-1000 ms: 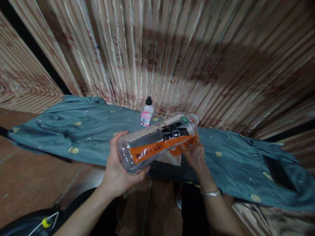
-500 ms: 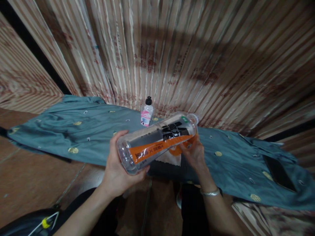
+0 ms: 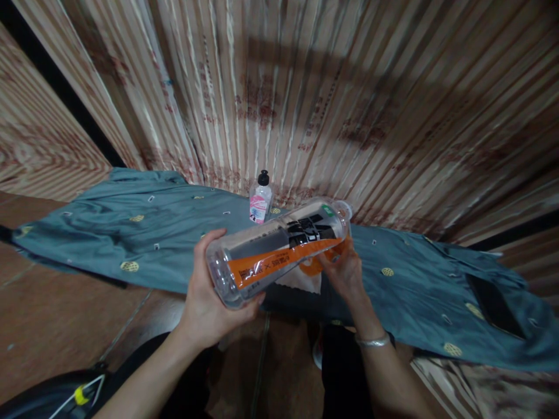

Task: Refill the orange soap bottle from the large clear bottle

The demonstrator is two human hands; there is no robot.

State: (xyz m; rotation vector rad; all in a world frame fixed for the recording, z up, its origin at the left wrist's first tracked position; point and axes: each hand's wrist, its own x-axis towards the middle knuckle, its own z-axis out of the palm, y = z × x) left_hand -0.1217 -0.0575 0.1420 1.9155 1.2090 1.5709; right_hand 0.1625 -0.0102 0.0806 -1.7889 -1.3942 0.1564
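A large clear plastic bottle (image 3: 266,249) with an orange and black label is held tilted, its base low on the left and its neck raised on the right. My left hand (image 3: 207,297) wraps around the base, thumb underneath and fingers on the upper side. Closed at the neck end is my right hand (image 3: 347,270), its fingertips partly hidden by the bottle. Beside those fingers, a curved orange piece (image 3: 311,266) shows below the bottle; what it is I cannot make out. A small clear bottle (image 3: 259,206) with a pink label and black cap stands upright just behind.
Teal patterned cloth (image 3: 174,227) covers the long bench. A pale sheet (image 3: 301,280) lies beneath the bottle. On the right rests a dark phone (image 3: 495,305). Striped, pleated curtain (image 3: 279,105) hangs behind the bench. A black object with a yellow part (image 3: 81,396) is at lower left.
The large bottle and both hands have shifted only very slightly; the grip looks the same.
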